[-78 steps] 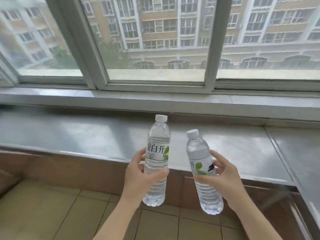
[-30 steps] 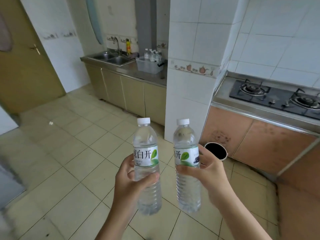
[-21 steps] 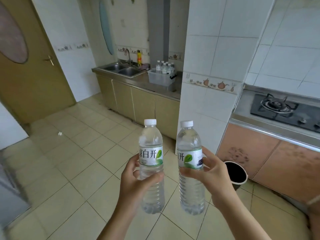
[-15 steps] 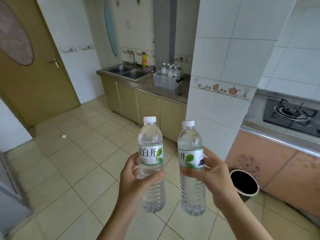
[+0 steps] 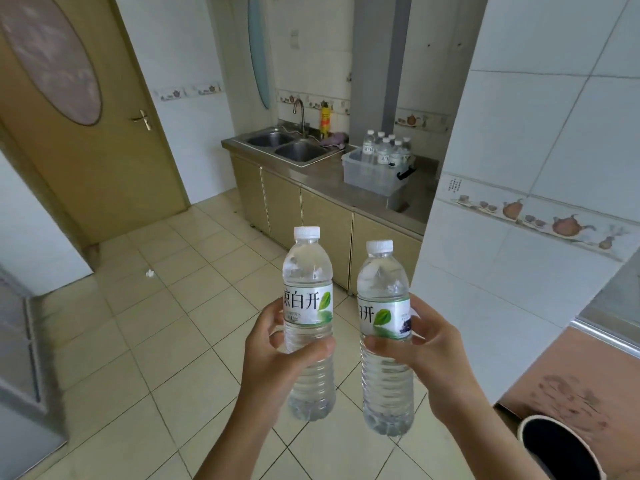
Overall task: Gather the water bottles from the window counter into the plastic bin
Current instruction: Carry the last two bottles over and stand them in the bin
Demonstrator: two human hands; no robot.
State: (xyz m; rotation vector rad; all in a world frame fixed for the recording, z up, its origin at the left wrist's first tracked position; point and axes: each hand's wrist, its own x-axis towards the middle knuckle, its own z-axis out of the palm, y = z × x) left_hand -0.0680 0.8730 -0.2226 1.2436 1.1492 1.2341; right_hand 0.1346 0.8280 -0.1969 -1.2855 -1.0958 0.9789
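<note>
My left hand (image 5: pixel 273 362) grips one clear water bottle (image 5: pixel 308 306) upright by its middle; it has a white cap and a white and green label. My right hand (image 5: pixel 426 355) grips a second water bottle (image 5: pixel 382 296) of the same kind, upright beside the first. Both are held in front of me above the tiled floor. Across the room a translucent plastic bin (image 5: pixel 372 174) with a black latch stands on a steel counter. Several capped bottles (image 5: pixel 384 150) stand inside the bin.
A double steel sink (image 5: pixel 287 145) with a tap lies left of the bin, above beige cabinets (image 5: pixel 311 216). A white tiled pillar (image 5: pixel 526 161) stands to the right. A round dark waste bin (image 5: pixel 561 448) sits at the lower right. A wooden door (image 5: pixel 86 116) is at the left.
I turned away from the window counter into the kitchen with both bottles in hand. Over the last second the sink counter and the plastic bin have come nearer and larger.
</note>
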